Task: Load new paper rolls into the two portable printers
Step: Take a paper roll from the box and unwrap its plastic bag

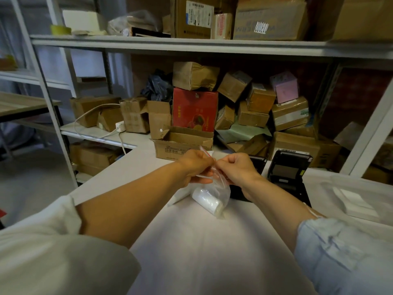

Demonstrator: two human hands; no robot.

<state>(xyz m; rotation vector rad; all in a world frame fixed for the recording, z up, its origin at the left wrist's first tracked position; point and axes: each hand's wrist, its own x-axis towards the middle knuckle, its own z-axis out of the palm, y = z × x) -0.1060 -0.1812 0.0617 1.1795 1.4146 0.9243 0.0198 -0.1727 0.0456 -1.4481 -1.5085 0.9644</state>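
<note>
So far, no printer (287, 169) is loaded. Both hands, left hand (194, 166) and right hand (235, 167), pinch the bag (221, 188) top tight. The paper roll (207, 200) sits inside.

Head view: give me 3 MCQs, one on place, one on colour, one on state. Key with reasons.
1. Where is the paper roll?
A. inside the clear bag
B. in a printer
C. on the shelf

2. What colour is the bag seal strip?
A. blue
B. red
C. green

3. What are the hands doing?
A. resting flat
B. pressing a printer lid
C. pinching the bag top

Key: A, roll shows through the plastic; B, red line at the bag's mouth; C, left hand and right hand both pinch the top, in front of the printers.
</note>
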